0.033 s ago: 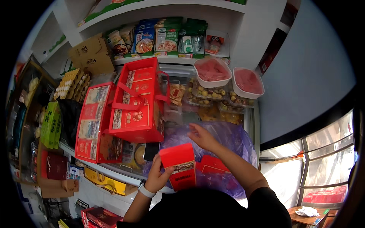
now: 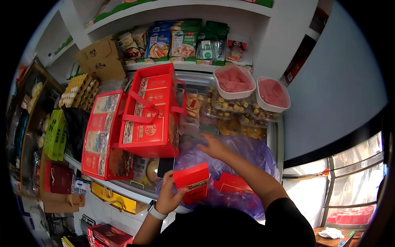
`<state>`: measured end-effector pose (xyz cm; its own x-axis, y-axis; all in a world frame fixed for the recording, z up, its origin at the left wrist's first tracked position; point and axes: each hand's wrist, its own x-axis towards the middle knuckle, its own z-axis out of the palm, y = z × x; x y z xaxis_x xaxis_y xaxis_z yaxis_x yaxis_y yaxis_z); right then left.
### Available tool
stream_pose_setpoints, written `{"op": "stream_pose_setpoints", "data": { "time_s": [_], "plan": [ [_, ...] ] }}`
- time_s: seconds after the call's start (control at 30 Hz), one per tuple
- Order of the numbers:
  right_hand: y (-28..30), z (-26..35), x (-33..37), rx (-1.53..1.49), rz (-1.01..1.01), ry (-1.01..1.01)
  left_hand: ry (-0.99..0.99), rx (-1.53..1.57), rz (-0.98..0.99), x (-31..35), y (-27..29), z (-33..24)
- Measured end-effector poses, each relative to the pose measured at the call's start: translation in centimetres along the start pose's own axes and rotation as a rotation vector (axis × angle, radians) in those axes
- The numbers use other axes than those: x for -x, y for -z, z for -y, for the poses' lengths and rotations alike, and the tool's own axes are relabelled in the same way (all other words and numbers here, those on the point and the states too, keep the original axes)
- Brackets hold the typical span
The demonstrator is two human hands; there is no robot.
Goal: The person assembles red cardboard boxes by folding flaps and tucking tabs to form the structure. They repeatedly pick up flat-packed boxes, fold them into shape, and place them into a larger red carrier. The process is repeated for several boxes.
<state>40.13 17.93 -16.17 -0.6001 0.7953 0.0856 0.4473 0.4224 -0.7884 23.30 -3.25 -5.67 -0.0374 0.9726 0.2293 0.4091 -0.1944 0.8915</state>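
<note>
My left hand point(image 2: 168, 192) grips a small red box point(image 2: 191, 175) with a picture band across its side. The box is tilted, close in front of my body. Its fingers wrap the left side, thumb on the near face. My right hand point(image 2: 212, 147) is held over a purple plastic bag point(image 2: 257, 150), fingers apart and nothing in them. Another red box point(image 2: 231, 183) lies on the bag, under my right forearm. Just beyond my left hand is a dark phone point(image 2: 166, 168), beside a large red gift box with ribbon handles point(image 2: 142, 138).
A second large red carton point(image 2: 94, 142) stands at the left, near egg trays point(image 2: 78, 91). White tubs of pink meat point(image 2: 234, 94) sit on clear fruit packs point(image 2: 224, 105) at the far right. Bagged foods point(image 2: 184, 43) line the shelf behind. A yellow box point(image 2: 117, 198) is low at left.
The small red box has tilted in my left hand, its top swinging to the right. My right hand has shifted slightly left, fingers still apart. The whole view has moved a little.
</note>
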Motion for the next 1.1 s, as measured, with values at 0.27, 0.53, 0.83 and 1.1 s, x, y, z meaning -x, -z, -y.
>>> {"op": "stream_pose_setpoints", "data": {
  "time_s": [0.27, 0.53, 0.83, 1.1],
  "plan": [
    [-6.3, -3.7, -14.2, 0.588, 0.177, -0.139, -0.052, -0.194, -0.003, -1.2, 1.2, 0.5],
    [-4.4, -3.8, -11.8, 0.250, 0.249, -0.424, -0.294, -0.368, 0.055, -4.6, 1.7, 0.7],
    [4.0, -0.1, -6.3, -0.720, -0.137, -0.267, -0.316, -0.391, 0.040, -3.8, 2.2, -1.2],
    [11.2, 14.0, 5.3, -1.077, 0.236, 0.026, -0.226, -0.191, 0.109, -2.7, 1.8, -4.4]
  ]
}}
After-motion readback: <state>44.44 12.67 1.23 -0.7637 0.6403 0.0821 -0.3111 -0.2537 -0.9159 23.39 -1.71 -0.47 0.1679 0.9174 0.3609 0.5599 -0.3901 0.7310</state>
